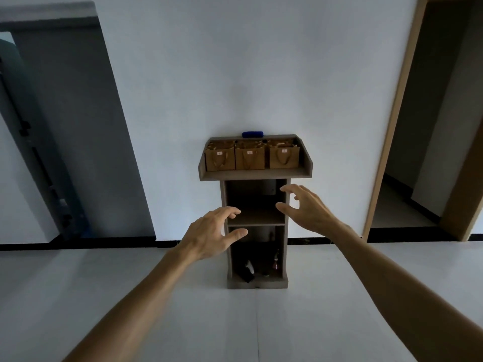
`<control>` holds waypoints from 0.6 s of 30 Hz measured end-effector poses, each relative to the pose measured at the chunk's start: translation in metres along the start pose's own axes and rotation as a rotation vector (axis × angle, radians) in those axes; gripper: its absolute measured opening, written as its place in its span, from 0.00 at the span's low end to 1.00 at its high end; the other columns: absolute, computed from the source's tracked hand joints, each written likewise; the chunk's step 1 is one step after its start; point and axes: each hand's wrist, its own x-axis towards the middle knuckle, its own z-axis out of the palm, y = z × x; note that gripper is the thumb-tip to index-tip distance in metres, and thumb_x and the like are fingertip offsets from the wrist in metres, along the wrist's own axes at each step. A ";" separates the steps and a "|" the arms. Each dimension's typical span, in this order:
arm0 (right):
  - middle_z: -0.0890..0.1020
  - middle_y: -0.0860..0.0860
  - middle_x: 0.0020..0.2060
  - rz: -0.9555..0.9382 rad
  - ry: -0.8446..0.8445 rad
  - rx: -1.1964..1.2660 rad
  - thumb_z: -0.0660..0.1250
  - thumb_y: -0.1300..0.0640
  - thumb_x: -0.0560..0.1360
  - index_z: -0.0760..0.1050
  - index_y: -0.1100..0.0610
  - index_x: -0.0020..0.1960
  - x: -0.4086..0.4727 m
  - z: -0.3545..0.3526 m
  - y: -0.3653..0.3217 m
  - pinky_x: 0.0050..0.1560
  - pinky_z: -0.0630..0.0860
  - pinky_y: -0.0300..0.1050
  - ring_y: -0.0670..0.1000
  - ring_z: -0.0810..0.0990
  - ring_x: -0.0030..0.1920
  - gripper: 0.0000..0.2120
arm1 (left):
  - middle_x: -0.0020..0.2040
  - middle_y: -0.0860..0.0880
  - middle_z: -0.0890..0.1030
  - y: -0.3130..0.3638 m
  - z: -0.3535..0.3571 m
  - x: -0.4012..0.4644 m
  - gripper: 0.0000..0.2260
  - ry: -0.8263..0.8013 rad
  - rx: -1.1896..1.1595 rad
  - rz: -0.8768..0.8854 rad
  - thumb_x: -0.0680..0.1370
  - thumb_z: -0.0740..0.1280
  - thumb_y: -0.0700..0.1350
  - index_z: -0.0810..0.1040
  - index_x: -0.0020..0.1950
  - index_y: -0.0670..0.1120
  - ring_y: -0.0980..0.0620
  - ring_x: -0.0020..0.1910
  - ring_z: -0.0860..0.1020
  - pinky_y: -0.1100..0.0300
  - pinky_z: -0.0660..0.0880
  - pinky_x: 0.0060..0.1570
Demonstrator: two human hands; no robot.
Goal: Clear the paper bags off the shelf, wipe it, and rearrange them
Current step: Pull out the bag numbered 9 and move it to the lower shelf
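Left hand (212, 232): hovering centre frame, fingers spread wide, holding nothing.
Right hand (304, 205): likewise.
Risk: paper bags (248, 158) standing packed together; grabbing one is likely toppling neighbours.

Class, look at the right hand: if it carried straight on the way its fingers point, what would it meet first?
Probably the cabinet: the right hand points up and inward at its upper compartment, below the top shelf holding the paper bags. Depth is unclear from this single view.

My feed: dim, bluish, evenly lit interior; dark lower shelf compartments; wide-angle bowing at edges; sharp focus.
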 end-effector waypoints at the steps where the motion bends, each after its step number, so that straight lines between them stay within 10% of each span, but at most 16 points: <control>1: 0.73 0.51 0.68 0.001 -0.004 -0.001 0.66 0.45 0.77 0.68 0.50 0.69 0.014 0.005 0.007 0.60 0.73 0.51 0.53 0.73 0.64 0.24 | 0.64 0.60 0.73 -0.008 0.004 0.012 0.24 0.005 -0.002 -0.006 0.76 0.62 0.64 0.67 0.69 0.57 0.59 0.59 0.72 0.61 0.67 0.49; 18: 0.73 0.47 0.67 0.020 -0.025 0.030 0.67 0.43 0.76 0.69 0.47 0.67 0.288 0.122 0.106 0.61 0.74 0.47 0.49 0.72 0.64 0.22 | 0.64 0.58 0.75 -0.188 0.059 0.277 0.25 -0.026 -0.070 0.005 0.74 0.63 0.65 0.67 0.69 0.58 0.57 0.60 0.75 0.56 0.75 0.54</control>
